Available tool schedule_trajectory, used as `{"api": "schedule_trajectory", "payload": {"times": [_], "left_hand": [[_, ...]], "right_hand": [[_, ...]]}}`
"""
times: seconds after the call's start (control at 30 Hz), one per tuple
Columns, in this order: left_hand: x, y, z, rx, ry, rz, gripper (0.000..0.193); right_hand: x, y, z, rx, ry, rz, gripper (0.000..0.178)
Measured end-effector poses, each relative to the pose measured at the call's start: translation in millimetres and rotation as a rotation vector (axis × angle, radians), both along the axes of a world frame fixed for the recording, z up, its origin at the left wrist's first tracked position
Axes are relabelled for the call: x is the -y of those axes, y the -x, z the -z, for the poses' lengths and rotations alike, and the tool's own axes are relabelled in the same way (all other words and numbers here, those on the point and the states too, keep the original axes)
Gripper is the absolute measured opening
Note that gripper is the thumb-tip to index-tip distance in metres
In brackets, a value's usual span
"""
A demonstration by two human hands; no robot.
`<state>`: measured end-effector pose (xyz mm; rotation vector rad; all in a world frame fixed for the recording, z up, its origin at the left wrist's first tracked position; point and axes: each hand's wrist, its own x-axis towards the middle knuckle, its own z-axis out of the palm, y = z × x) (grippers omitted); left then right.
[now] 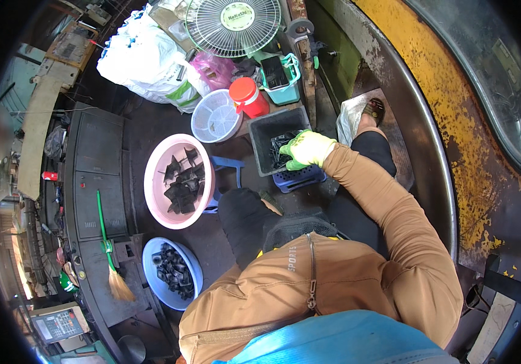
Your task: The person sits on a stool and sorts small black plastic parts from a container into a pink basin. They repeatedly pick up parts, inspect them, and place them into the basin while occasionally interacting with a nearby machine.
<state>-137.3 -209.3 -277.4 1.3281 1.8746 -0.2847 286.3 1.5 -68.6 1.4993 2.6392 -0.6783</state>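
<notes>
My right hand (308, 150), in a pale yellow-green glove with greener fingertips, reaches into a black rectangular bin (262, 128). Its fingers and thumb look apart, with the tips down among small black parts (281, 145) of a kind I cannot make out. My left hand is out of sight; only the brown sleeve on that side shows. A pink basin (152, 182) left of the bin holds several angular black pieces (183, 182). Lower down, a blue basin (149, 267) contains more black pieces (174, 271).
The bin rests over a blue perforated crate (300, 179). Beyond stand a red jug (249, 97), a white-blue basket (217, 115), a teal basket (284, 91), a fan (233, 45) and white sacks (145, 60). Grey cabinets (100, 176) and a green-handled broom (112, 261) are at left; a yellow machine (448, 109) curves along the right.
</notes>
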Motion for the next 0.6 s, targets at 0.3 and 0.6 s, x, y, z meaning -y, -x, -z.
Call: {"api": "schedule_trajectory", "payload": {"times": [0.3,0.6], "left_hand": [[-1.3,-0.6,2.5,-0.001,-0.001,0.006,0.020],[-3.7,-1.7,5.9,-0.002,-0.008,0.005,0.019]], "right_hand": [[1.2,0.9,-6.1,0.039,0.032,-0.011,0.056],[1.3,-0.1,-2.9,0.036,0.028,-0.014,0.056]]}}
